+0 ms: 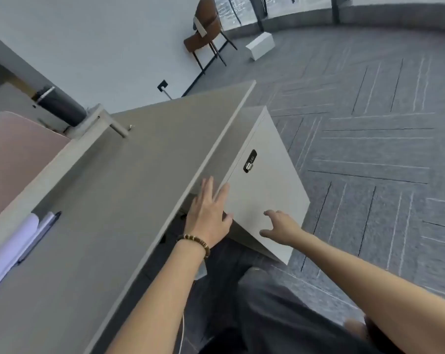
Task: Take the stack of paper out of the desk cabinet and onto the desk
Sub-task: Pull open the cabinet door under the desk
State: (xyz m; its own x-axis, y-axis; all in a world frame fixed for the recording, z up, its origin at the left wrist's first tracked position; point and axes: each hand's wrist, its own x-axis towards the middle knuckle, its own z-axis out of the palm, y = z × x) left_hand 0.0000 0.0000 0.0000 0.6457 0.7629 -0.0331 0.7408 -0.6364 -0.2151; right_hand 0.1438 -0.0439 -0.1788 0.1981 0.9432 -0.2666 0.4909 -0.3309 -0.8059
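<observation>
A white cabinet (264, 185) with a black lock (249, 161) stands under the right end of the grey desk (119, 190). Its door face looks shut. My left hand (208, 213), with a bead bracelet on the wrist, lies flat with spread fingers at the desk edge, fingertips against the cabinet's upper corner. In front of the door's lower part, my right hand (282, 226) hovers open, fingers apart, holding nothing. No stack of paper shows; the cabinet's inside is hidden.
White sheets and a dark pen (34, 241) lie at the desk's left edge. A pink divider panel (14, 154) stands behind them. A brown chair (206, 34) and a white box (259, 46) sit on the grey carpet beyond. My dark trousers (262, 307) fill the foreground.
</observation>
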